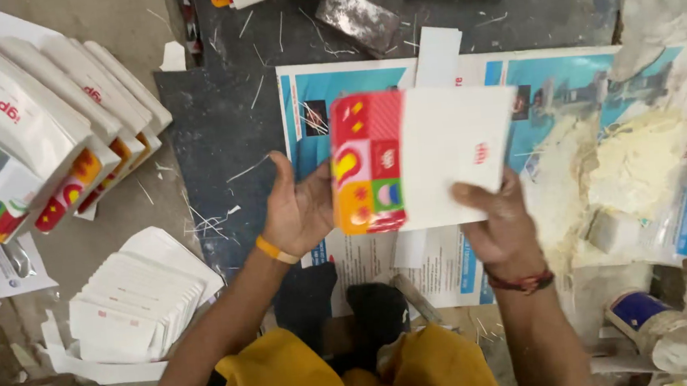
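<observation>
Both hands are gripping the white paper bag (439, 157) (colourful panel leftward): left hand (300, 209) cupping that end, right hand (501, 221) pinching its lower right corner, above the poster (564, 94) covering the work surface.

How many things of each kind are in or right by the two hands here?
White paper bags with a colourful patterned side, held between both hands: 1
Hands on it: 2, left hand, right hand
Printed blue poster sheets under the hands: 1
Glue-smeared pots at lower right: 1
Total: 5
</observation>
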